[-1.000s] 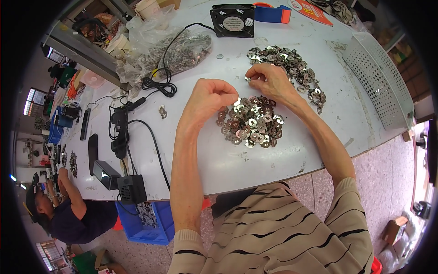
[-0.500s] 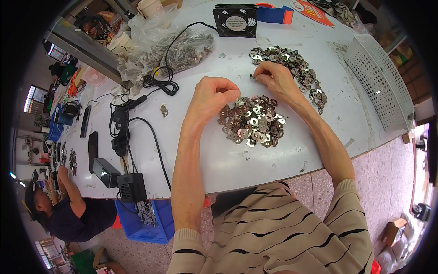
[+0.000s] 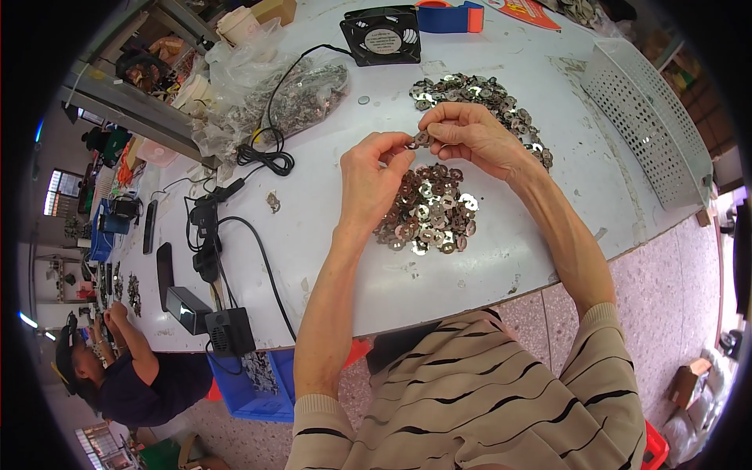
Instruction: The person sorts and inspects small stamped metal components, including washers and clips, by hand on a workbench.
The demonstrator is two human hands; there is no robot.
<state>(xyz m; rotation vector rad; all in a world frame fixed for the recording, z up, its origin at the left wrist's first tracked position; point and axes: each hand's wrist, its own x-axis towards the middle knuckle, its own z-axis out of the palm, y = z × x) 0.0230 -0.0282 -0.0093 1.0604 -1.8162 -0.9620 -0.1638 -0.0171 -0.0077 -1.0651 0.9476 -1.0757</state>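
Observation:
Both my hands meet above a heap of small round slotted metal pieces (image 3: pixel 431 215) on the white table. My right hand (image 3: pixel 474 141) pinches a small metal piece (image 3: pixel 424 139) between thumb and forefinger. The fingertips of my left hand (image 3: pixel 372 176) close at the other side, on what looks like another such piece; it is mostly hidden. Farther back, a second band of the same metal pieces (image 3: pixel 478 92) curves behind and to the right of my right hand.
A black fan (image 3: pixel 381 37) and blue-orange strap roll (image 3: pixel 450 17) stand at the back. Left are a plastic bag of metal parts (image 3: pixel 305 94), black cables (image 3: pixel 270 160) and black boxes (image 3: pixel 229 332). A perforated white basket (image 3: pixel 646 117) stands right. A co-worker (image 3: pixel 149 376) sits far left.
My hands have come together: the right moved nearer to the left, bringing a metal piece against its fingertips. The whole view has shifted slightly.

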